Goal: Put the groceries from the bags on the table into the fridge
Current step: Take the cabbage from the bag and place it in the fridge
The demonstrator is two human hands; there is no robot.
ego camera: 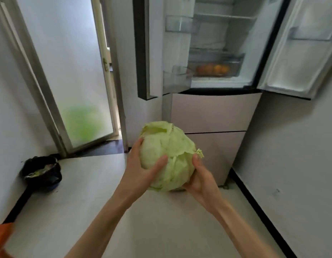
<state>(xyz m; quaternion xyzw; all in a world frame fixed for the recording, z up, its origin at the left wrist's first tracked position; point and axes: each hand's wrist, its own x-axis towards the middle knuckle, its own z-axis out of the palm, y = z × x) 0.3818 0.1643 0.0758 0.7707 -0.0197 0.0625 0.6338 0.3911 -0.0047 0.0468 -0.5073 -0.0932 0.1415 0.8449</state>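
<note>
Both hands — left (141,164), right (202,179) — cradle a cabbage (167,155), fingers curled round it, before the open fridge (213,112) — oranges (213,69) in its drawer.

I stand on a pale floor (161,220) edged with a dark skirting strip (254,198) along the grey wall (291,155) to my right. To my left is a frosted glass door (72,71) in a light metal frame, a green blur showing low behind the glass. Beside it a narrow gap opens onto a dark threshold (105,148). A black bag (42,172) sits on the floor by the left wall (5,108). Daylight is soft and even.
</note>
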